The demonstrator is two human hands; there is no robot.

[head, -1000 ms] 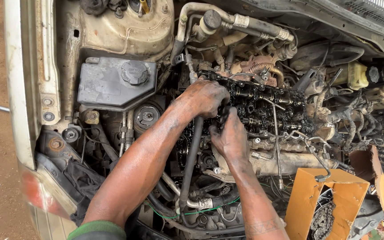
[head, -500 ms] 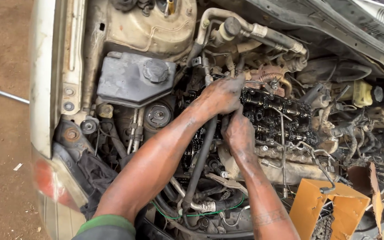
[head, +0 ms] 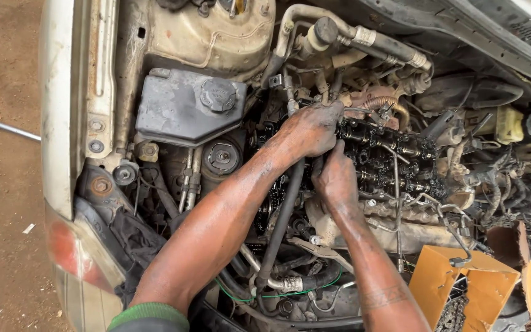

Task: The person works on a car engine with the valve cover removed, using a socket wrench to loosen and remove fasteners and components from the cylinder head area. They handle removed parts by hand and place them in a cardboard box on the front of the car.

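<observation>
Head view: left hand and right hand grip engine.

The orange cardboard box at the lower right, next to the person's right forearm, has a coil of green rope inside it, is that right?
Not quite. The orange cardboard box does sit at the lower right beside the right forearm, but the head view shows a dark metal chain in it, not green rope.
</observation>
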